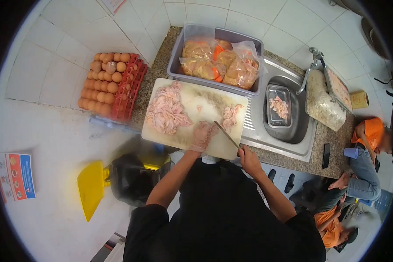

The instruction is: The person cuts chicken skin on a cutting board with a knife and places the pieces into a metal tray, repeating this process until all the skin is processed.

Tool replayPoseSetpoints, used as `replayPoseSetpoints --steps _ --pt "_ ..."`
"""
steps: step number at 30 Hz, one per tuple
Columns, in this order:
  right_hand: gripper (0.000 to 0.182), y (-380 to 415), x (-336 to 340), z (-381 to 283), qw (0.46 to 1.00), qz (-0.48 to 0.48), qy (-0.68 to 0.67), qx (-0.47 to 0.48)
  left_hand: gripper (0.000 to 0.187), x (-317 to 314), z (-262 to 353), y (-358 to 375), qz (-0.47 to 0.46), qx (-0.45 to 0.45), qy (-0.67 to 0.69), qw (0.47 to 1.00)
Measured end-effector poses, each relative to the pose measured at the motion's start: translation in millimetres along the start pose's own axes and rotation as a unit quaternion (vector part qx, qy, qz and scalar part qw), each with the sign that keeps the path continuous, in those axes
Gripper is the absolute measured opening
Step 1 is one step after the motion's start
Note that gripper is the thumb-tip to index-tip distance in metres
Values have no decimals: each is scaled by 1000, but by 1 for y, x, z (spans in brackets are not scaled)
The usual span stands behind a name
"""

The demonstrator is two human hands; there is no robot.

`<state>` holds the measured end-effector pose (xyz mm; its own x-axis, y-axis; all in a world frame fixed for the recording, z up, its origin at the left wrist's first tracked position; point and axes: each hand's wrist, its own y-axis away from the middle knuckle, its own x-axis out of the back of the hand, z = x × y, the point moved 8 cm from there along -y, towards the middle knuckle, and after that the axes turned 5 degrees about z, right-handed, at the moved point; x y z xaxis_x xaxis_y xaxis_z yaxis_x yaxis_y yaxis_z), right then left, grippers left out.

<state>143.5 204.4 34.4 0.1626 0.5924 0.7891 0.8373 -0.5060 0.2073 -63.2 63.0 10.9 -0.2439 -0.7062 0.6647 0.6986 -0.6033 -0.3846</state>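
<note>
My right hand (249, 160) grips a knife (227, 135) by its handle, the blade slanting up and left over the white cutting board (166, 139). My left hand (201, 135), in a clear plastic glove, is on the board with its fingers closed near the blade's tip; what lies under them is hidden. To its left is a large pile of raw chicken skin (166, 109). A smaller heap of pale pink skin pieces (231, 116) lies right of the blade. In the sink, a clear plastic container (279, 123) holds more pieces.
Behind the board, a grey tub (174, 67) holds bagged raw meat (240, 74). Stacked egg trays (129, 94) stand left; a steel sink (308, 146) with a tap (313, 65) is right. A black bin (131, 179) stands below left. Two people in orange sit at right.
</note>
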Motion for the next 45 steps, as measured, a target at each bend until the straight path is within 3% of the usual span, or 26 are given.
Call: replayPoseSetpoints --steps 3,5,8,11,14,17,20,22,23,24,26,29,32,35,41,44,45 --pt "35 -31 5 -14 999 11 -34 11 10 13 -15 -7 2 181 161 970" --pt "37 -65 7 -17 999 42 -19 -6 21 13 -35 -6 33 332 297 895" --pt "40 -92 20 -21 995 69 -46 -49 25 5 -42 -16 12 373 466 802" --pt "42 -84 35 -21 991 76 -89 -69 24 4 5 -35 45 446 577 683" --pt "43 -54 31 -16 988 76 -121 -62 18 -34 -12 -13 -29 475 569 671" --pt "44 -26 17 -20 986 47 -143 -70 17 -44 -29 20 -47 516 492 699" --pt "42 -12 0 -21 989 18 -131 -63 23 -32 -30 27 -46 542 344 766" --pt "42 -14 -2 -19 987 31 -148 -63 28 0 3 -5 -23 329 146 933" --pt "42 -14 -1 -15 985 37 -149 -76 31 11 30 -18 -13 207 41 977" --pt "42 -16 2 -11 983 45 -151 -90 33 10 44 -23 -27 153 -10 988" --pt "43 -18 10 -2 981 55 -154 -106 38 3 69 -39 -53 42 -110 992" --pt "43 -19 19 7 977 55 -170 -114 36 -40 18 -32 -70 72 -184 978" --pt "42 -12 25 9 974 60 -189 -112 21 -29 9 -36 -61 203 67 975" --pt "42 -2 35 -3 975 72 -193 -86 18 -49 1 -23 -86 375 377 842" --pt "41 -2 4 -6 987 43 -146 -58 20 -49 -15 12 -25 480 410 775" --pt "41 -10 0 -3 989 37 -117 -80 19 -21 -22 13 0 461 253 851" --pt "41 -13 0 -1 990 38 -111 -82 17 -6 -20 0 27 345 164 924"
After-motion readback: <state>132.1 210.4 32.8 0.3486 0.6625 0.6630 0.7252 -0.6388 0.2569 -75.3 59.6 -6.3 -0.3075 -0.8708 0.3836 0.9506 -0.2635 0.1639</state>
